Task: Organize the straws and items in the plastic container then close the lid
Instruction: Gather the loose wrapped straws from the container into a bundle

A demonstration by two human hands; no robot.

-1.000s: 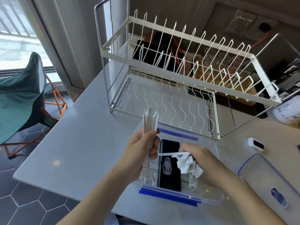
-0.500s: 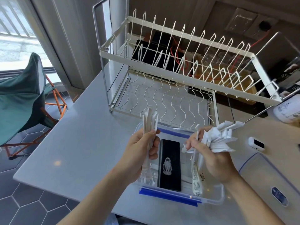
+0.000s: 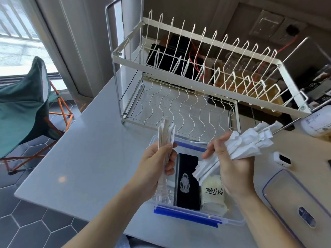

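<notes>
A clear plastic container (image 3: 231,221) with blue clips sits on the counter in front of me. Inside lie a black box with a white figure (image 3: 187,183) and a pale packet marked MiNi (image 3: 213,193). My left hand (image 3: 155,167) is shut on an upright bundle of paper-wrapped straws (image 3: 165,135) over the container's left side. My right hand (image 3: 231,169) grips a crumpled bunch of white wrapped straws (image 3: 249,144), held slanted above the container's right side. The container's lid (image 3: 293,199) lies flat on the counter to the right.
A two-tier white wire dish rack (image 3: 197,83) stands just behind the container. A small white device (image 3: 283,159) lies right of my right hand, a white jar (image 3: 317,122) farther back. The counter's edge (image 3: 50,203) runs at left, with a green folding chair (image 3: 21,108) beyond.
My right hand lifted the white bunch out of the container and up to the right, uncovering the pale packet. My left hand with its straw bundle stayed in place.
</notes>
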